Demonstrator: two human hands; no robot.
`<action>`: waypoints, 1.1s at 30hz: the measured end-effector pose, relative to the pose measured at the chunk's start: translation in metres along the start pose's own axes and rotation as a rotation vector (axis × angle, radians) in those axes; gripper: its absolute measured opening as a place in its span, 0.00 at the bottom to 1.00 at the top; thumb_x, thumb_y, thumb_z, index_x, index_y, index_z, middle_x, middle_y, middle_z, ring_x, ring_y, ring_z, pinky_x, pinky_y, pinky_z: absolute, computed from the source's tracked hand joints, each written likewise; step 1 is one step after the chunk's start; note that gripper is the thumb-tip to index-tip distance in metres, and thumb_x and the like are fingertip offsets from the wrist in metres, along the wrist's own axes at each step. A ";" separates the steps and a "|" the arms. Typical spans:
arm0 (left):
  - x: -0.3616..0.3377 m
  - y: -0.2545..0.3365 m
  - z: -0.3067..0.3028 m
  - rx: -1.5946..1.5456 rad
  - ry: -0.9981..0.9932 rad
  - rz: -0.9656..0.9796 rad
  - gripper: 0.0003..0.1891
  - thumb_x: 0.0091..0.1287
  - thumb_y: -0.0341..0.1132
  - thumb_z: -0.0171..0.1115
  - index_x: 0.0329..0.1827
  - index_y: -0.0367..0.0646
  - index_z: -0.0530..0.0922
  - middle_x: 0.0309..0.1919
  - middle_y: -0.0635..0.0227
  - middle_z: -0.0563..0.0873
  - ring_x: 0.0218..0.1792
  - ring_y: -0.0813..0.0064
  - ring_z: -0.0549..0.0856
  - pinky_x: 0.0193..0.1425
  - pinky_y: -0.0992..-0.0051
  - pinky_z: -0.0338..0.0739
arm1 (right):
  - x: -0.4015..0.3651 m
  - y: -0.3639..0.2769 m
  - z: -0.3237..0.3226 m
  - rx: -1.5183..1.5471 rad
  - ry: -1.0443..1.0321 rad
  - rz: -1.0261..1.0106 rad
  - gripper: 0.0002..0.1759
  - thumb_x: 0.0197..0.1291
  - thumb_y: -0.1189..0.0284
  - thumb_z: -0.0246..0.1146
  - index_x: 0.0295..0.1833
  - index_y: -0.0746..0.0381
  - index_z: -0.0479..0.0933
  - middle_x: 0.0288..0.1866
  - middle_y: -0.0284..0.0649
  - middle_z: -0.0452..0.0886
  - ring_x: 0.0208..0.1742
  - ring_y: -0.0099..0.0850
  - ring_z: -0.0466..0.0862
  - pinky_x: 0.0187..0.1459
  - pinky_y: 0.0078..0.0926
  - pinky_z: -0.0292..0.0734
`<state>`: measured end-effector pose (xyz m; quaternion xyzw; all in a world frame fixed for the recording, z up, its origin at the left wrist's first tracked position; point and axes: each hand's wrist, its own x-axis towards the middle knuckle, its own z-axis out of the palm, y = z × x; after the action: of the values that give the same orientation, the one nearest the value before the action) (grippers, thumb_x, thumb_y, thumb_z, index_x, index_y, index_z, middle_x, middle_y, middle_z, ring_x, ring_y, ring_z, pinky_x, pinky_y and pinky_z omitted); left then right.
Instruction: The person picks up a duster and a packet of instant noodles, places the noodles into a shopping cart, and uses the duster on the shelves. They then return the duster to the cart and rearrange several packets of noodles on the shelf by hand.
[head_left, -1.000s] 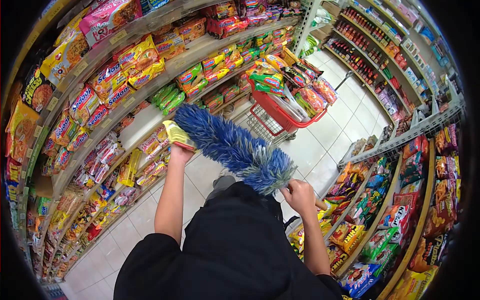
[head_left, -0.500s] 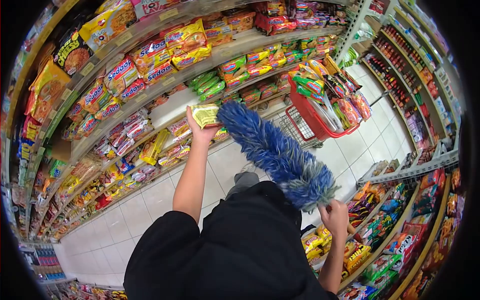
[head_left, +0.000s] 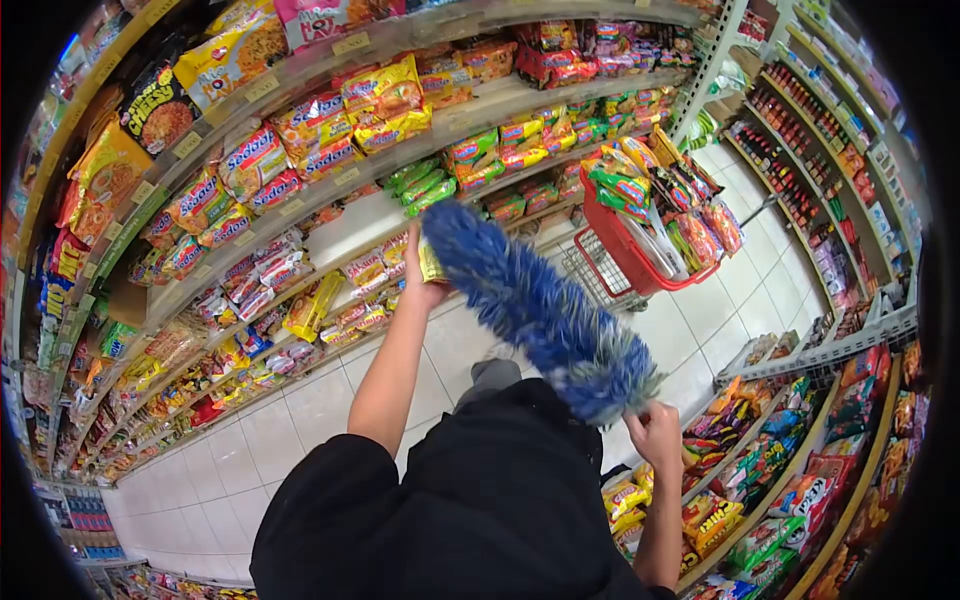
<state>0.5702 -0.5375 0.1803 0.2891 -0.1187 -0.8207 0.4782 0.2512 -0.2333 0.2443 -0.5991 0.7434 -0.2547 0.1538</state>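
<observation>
A yellow packet [head_left: 431, 262] is held in my left hand [head_left: 422, 284], partly covered by the far end of a fluffy blue and grey duster [head_left: 530, 305]. The duster slants across the middle of the view, its tip over the packet. My right hand [head_left: 657, 435] is closed round the duster's handle at the lower right end. Behind my left hand are shelves of noodle packs, with green packs [head_left: 420, 183] just above the duster's tip.
A red basket [head_left: 632, 245] full of packs sits on a metal cart [head_left: 590, 265] at the upper right. Snack shelves [head_left: 765, 455] stand close to my right arm. Tiled floor [head_left: 225, 450] runs between the shelves, and bottles line the far right shelves [head_left: 800, 130].
The duster's tip has shifted slightly left, over the packet, which now shows less of its face. My left hand has turned and moved a little right; my right hand has moved slightly left.
</observation>
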 end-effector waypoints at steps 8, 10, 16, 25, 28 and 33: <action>-0.018 -0.001 0.034 -0.074 -0.093 -0.115 0.36 0.58 0.69 0.48 0.54 0.47 0.75 0.51 0.64 0.81 0.48 0.60 0.80 0.54 0.55 0.72 | 0.011 -0.012 0.013 0.094 0.005 0.038 0.16 0.47 0.68 0.65 0.20 0.69 0.73 0.16 0.51 0.74 0.19 0.47 0.77 0.24 0.38 0.70; -0.020 0.007 0.034 -0.168 -0.270 -0.074 0.37 0.57 0.68 0.50 0.55 0.45 0.74 0.54 0.62 0.78 0.52 0.58 0.77 0.58 0.52 0.69 | 0.009 -0.003 0.012 0.078 0.049 0.110 0.16 0.48 0.67 0.65 0.21 0.69 0.73 0.16 0.51 0.74 0.19 0.47 0.77 0.24 0.37 0.70; -0.022 0.009 0.025 -0.108 -0.221 0.047 0.37 0.58 0.56 0.54 0.66 0.42 0.62 0.62 0.51 0.69 0.61 0.49 0.70 0.64 0.46 0.62 | -0.001 0.009 0.006 0.123 0.143 0.189 0.17 0.50 0.69 0.65 0.21 0.72 0.71 0.14 0.50 0.73 0.14 0.38 0.73 0.21 0.34 0.66; -0.011 -0.020 0.011 0.212 -0.065 -0.207 0.23 0.62 0.42 0.52 0.57 0.38 0.69 0.53 0.53 0.78 0.46 0.54 0.81 0.56 0.50 0.73 | -0.012 0.000 0.006 0.153 0.064 0.210 0.15 0.50 0.67 0.64 0.23 0.70 0.75 0.14 0.49 0.74 0.14 0.42 0.75 0.21 0.35 0.68; -0.013 -0.036 0.021 0.950 0.034 0.074 0.17 0.55 0.32 0.60 0.48 0.38 0.74 0.43 0.58 0.82 0.40 0.60 0.82 0.46 0.62 0.77 | -0.008 -0.011 0.009 0.124 0.123 0.131 0.16 0.49 0.67 0.65 0.23 0.71 0.74 0.15 0.50 0.73 0.15 0.39 0.74 0.22 0.33 0.68; -0.020 -0.038 0.041 1.464 -0.108 0.488 0.19 0.48 0.31 0.64 0.44 0.37 0.76 0.39 0.56 0.82 0.40 0.62 0.82 0.45 0.68 0.74 | -0.006 -0.002 0.010 0.161 0.103 0.225 0.18 0.50 0.65 0.65 0.23 0.71 0.73 0.15 0.51 0.73 0.16 0.41 0.75 0.23 0.35 0.69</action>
<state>0.5263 -0.5037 0.2027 0.4569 -0.7146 -0.4175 0.3260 0.2592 -0.2296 0.2368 -0.4840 0.7899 -0.3249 0.1905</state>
